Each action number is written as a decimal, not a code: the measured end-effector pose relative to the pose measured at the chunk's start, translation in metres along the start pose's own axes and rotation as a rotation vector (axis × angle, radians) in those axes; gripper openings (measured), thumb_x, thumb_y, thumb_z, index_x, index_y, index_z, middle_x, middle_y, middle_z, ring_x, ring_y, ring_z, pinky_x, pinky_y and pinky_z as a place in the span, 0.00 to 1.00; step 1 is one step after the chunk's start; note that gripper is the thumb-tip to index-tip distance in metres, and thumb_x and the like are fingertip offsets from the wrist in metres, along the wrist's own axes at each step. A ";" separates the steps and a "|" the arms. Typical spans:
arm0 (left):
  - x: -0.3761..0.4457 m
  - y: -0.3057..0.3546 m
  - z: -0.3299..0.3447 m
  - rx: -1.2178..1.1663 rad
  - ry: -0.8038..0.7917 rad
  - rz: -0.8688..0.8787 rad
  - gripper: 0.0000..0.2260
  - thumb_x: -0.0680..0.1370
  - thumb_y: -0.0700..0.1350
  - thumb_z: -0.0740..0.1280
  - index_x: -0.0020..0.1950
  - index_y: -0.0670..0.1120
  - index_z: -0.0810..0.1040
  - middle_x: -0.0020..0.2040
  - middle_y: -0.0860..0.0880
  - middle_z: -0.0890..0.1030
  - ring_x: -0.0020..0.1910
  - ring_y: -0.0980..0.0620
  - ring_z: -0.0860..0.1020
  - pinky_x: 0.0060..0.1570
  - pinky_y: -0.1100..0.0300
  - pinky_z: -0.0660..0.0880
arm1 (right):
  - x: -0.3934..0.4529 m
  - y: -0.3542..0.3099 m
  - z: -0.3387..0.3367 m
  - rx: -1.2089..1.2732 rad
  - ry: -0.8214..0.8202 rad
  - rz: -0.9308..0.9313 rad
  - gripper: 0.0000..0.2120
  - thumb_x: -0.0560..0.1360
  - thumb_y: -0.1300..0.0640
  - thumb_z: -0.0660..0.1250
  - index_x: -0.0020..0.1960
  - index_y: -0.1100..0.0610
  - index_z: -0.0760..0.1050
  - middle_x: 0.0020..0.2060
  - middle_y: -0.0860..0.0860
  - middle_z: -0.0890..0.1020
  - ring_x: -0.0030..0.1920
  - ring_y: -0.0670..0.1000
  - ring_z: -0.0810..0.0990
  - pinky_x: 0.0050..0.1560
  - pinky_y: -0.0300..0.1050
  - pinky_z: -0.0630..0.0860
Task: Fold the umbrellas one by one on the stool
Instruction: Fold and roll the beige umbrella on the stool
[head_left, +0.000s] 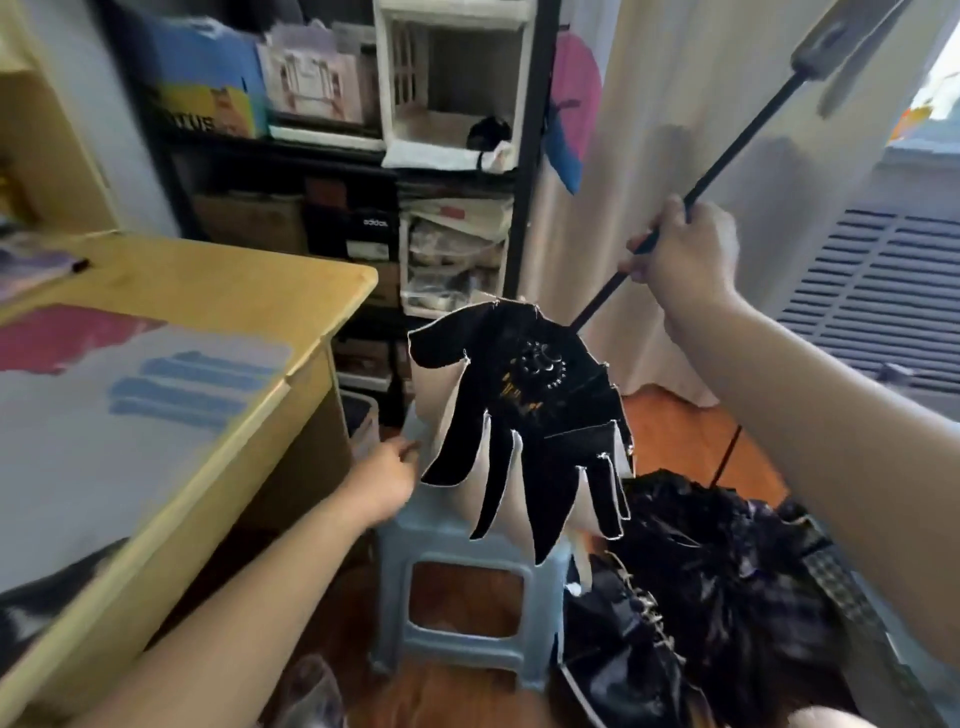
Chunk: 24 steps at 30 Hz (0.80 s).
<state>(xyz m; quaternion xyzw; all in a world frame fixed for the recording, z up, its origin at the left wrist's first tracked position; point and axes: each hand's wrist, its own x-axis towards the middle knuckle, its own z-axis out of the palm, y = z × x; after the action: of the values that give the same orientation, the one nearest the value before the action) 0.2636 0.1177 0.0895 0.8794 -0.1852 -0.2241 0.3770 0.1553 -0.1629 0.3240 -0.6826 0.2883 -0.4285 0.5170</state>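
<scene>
My right hand (685, 254) grips the thin black shaft (737, 145) of an umbrella, held slanting up to the right, with its grey handle (823, 44) at the top. The umbrella's collapsed canopy (524, 415), black inside with pale outer cloth, hangs limp above the grey plastic stool (467, 587). My left hand (387, 480) reaches toward the canopy's left side at the stool's edge, fingers loosely bent, holding nothing. Dark umbrellas (701, 571) lie heaped on the floor to the right of the stool.
A yellow wooden desk (234, 291) with papers stands at the left. Black shelves (363, 171) full of boxes rise behind the stool. A curtain (649, 130) and a radiator grille (872, 296) fill the right side. The floor is wood.
</scene>
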 end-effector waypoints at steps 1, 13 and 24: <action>0.013 -0.022 0.012 0.019 -0.057 -0.014 0.17 0.83 0.43 0.63 0.71 0.49 0.76 0.60 0.43 0.82 0.57 0.41 0.81 0.58 0.42 0.78 | 0.004 0.009 0.003 -0.026 0.012 -0.009 0.11 0.85 0.52 0.55 0.48 0.56 0.71 0.40 0.55 0.82 0.30 0.51 0.80 0.30 0.39 0.74; -0.019 -0.036 0.066 0.380 -0.155 0.121 0.31 0.83 0.40 0.59 0.82 0.61 0.55 0.84 0.54 0.42 0.82 0.47 0.36 0.80 0.48 0.42 | 0.067 0.056 -0.067 -0.048 0.155 0.263 0.12 0.85 0.53 0.52 0.55 0.59 0.71 0.43 0.60 0.84 0.26 0.52 0.80 0.29 0.42 0.77; -0.037 0.033 0.063 0.352 -0.256 0.088 0.24 0.82 0.42 0.64 0.77 0.58 0.69 0.79 0.49 0.66 0.74 0.48 0.69 0.70 0.56 0.69 | 0.042 0.009 -0.076 -0.158 0.046 0.137 0.11 0.85 0.51 0.52 0.58 0.55 0.70 0.43 0.57 0.84 0.30 0.54 0.83 0.38 0.49 0.82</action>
<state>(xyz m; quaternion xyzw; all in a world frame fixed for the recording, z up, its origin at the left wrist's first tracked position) 0.1944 0.0781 0.0846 0.8870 -0.3058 -0.2818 0.2006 0.1077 -0.2354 0.3349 -0.6899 0.3788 -0.3838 0.4829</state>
